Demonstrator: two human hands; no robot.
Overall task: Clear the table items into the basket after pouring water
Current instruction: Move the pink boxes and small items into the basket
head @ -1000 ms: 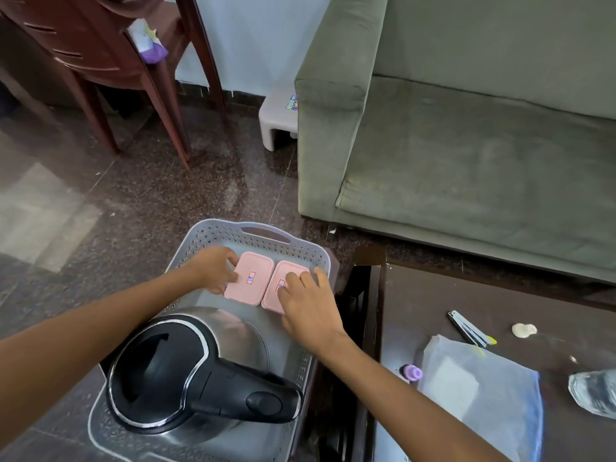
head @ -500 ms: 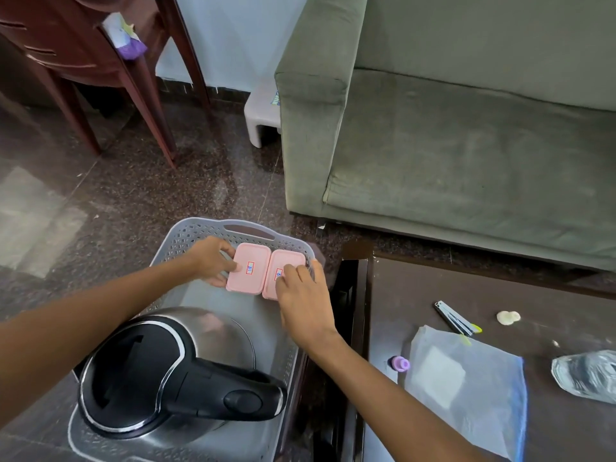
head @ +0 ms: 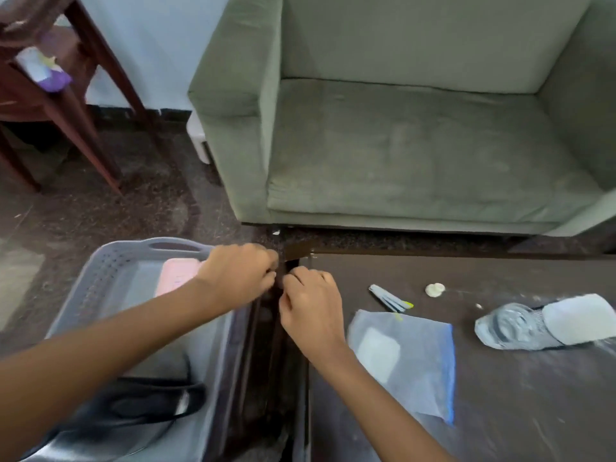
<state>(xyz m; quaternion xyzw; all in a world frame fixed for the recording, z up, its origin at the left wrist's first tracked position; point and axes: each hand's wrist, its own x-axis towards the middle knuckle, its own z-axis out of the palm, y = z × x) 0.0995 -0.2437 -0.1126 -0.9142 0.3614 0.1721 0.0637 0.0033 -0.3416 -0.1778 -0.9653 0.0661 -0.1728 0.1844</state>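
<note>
Two bare hands hover between basket and table: the left hand [head: 238,278] loosely curled and the right hand [head: 308,301] half-closed, neither visibly gripping anything, though blur hides the fingertips. Beside the right hand on the table [head: 500,411] lies a zip bag [head: 416,361], likely light, limp and slippery, best pinched at an edge. Farther off, a crumpled water bottle [head: 533,325] looks soft; take its middle. The basket [head: 110,261] already holds a pink box [head: 176,275] and kettle [head: 140,405].
</note>
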